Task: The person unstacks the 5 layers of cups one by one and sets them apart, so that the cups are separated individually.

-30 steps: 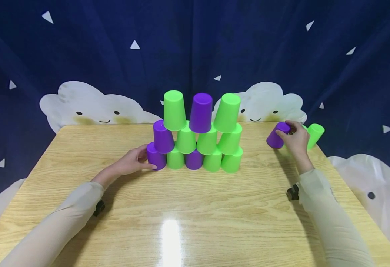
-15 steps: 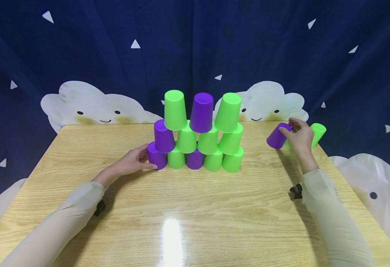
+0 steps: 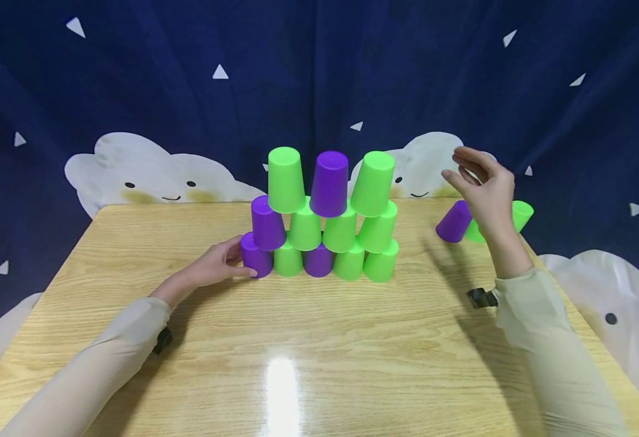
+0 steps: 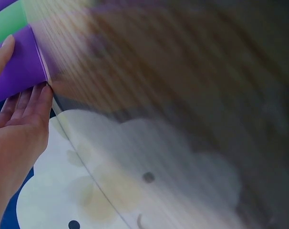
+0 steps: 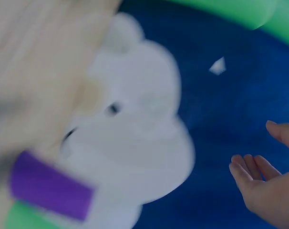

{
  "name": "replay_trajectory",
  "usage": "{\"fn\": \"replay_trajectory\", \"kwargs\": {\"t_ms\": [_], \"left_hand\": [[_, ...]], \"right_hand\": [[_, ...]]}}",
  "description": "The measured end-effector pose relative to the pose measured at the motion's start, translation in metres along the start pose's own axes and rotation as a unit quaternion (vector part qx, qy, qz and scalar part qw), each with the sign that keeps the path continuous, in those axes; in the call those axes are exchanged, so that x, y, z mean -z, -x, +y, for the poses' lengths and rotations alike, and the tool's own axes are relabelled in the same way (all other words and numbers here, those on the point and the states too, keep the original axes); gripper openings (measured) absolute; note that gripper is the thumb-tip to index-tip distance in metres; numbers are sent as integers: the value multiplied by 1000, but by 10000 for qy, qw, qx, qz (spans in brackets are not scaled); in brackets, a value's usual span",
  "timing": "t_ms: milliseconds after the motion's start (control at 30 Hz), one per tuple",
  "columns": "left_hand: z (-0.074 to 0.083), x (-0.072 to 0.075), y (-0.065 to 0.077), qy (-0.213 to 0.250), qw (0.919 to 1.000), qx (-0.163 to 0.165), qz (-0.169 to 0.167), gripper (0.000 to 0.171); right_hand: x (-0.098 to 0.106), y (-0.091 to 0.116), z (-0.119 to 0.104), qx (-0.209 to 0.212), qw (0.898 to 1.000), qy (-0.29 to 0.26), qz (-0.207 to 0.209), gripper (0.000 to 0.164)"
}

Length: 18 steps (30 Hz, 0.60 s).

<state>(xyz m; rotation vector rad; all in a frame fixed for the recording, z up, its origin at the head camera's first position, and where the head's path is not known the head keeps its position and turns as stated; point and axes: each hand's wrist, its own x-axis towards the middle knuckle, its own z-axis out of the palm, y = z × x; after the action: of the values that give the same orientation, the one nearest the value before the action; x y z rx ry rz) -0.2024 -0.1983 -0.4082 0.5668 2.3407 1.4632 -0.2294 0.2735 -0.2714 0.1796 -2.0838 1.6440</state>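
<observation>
Upside-down plastic cups stand in three tiers mid-table. At the bottom left corner, my left hand (image 3: pixel 215 265) holds a purple cup (image 3: pixel 256 256), thumb in front and fingers behind; the left wrist view shows this purple cup (image 4: pixel 21 64) between them. Another purple cup (image 3: pixel 267 223) sits above it. The top tier has a green cup (image 3: pixel 286 180), a purple cup (image 3: pixel 330 184) and a green cup (image 3: pixel 373 184), spaced apart. My right hand (image 3: pixel 485 188) is raised at the right with nothing in it, fingers loosely bent and thumb apart.
Below and behind my right hand, a purple cup (image 3: pixel 454 222) and green cups (image 3: pixel 522 215) stand near the table's back right corner, partly hidden by the hand and wrist. The wooden table (image 3: pixel 352 340) ends at a dark blue curtain (image 3: pixel 319 73) with clouds.
My right hand has let go of the purple cup at the right and risen above it. That cup stays on the table. The left hand and the tiers have not moved.
</observation>
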Motion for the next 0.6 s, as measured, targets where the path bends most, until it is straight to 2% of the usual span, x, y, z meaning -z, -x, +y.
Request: {"fn": "replay_trajectory", "kwargs": {"t_ms": [67,133,200,300,367,600], "left_hand": [[0,0,1,3,10000,15,4,81],[0,1,1,-5,10000,33,3,81],[0,1,1,-6,10000,30,0,81],[0,1,1,-44,10000,24,22,82],[0,1,1,-67,10000,28,43,82],[-1,1,1,-96,10000,0,21,82]], "right_hand": [[-12,3,-18,147,9971,-697,-272,43],[-23,8,-34,301,9896,-1253,-641,41],[-33,14,-48,458,9822,-1484,-1055,40],[-47,22,-62,588,9749,-1422,-1608,40],[-55,25,-67,576,9736,-1283,-1800,43],[-71,26,-64,451,9808,-525,-1823,48]]}}
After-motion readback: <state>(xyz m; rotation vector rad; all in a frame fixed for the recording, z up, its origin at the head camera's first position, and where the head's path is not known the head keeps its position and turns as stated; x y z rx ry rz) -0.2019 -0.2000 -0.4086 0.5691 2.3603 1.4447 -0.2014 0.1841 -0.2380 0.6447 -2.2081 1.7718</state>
